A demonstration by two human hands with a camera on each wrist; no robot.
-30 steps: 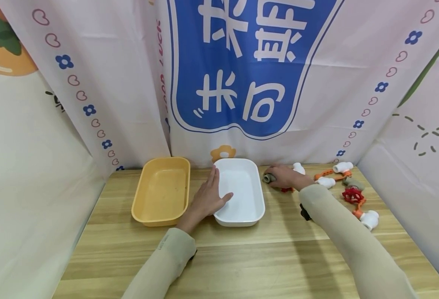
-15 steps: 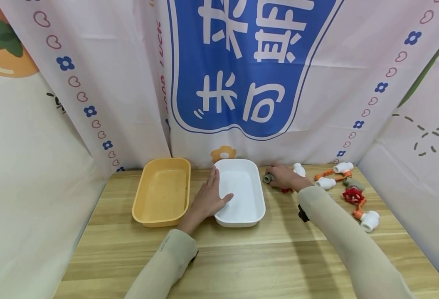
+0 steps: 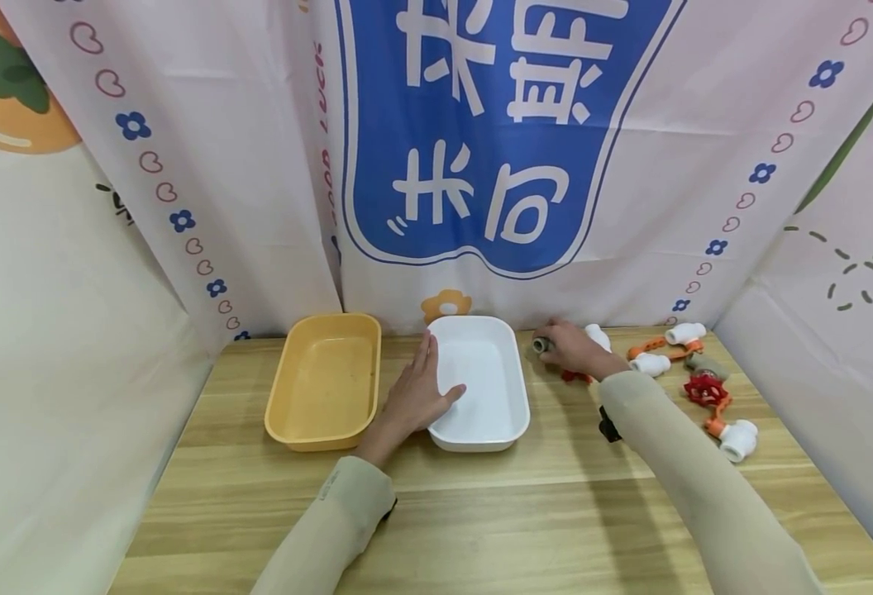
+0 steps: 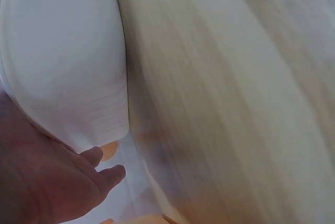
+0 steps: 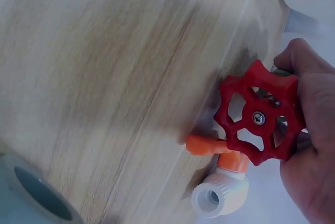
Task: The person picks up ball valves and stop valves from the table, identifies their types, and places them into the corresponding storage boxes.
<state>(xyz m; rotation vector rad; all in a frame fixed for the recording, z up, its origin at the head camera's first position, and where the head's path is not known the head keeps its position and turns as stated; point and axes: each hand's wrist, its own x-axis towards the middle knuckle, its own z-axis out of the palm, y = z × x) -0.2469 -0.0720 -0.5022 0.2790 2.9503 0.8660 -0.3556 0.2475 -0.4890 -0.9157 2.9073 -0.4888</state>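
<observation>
In the head view my right hand (image 3: pixel 574 347) grips a grey gate valve (image 3: pixel 541 345) by its body, one round pipe end pointing left. Its red handwheel (image 5: pixel 258 118) faces the right wrist camera, and the palm and fingers hide most of the body. Beside that hand a white ball valve (image 5: pixel 222 195) with an orange handle lies on the table. My left hand (image 3: pixel 412 392) rests along the left rim of the white tray (image 3: pixel 481 388), fingers straight and thumb spread over the inside. The tray's outer wall (image 4: pixel 68 62) fills the upper left of the left wrist view.
A yellow tray (image 3: pixel 322 388) stands left of the white one. At the right of the wooden table (image 3: pixel 481 521) lie several valves, among them a white ball valve (image 3: pixel 738 440) and a grey valve with a red handwheel (image 3: pixel 704 387). A printed curtain (image 3: pixel 273 207) closes off the back.
My right hand has shifted slightly to the right and away from me with the grey gate valve in its grip. The left hand stays at the white tray's rim.
</observation>
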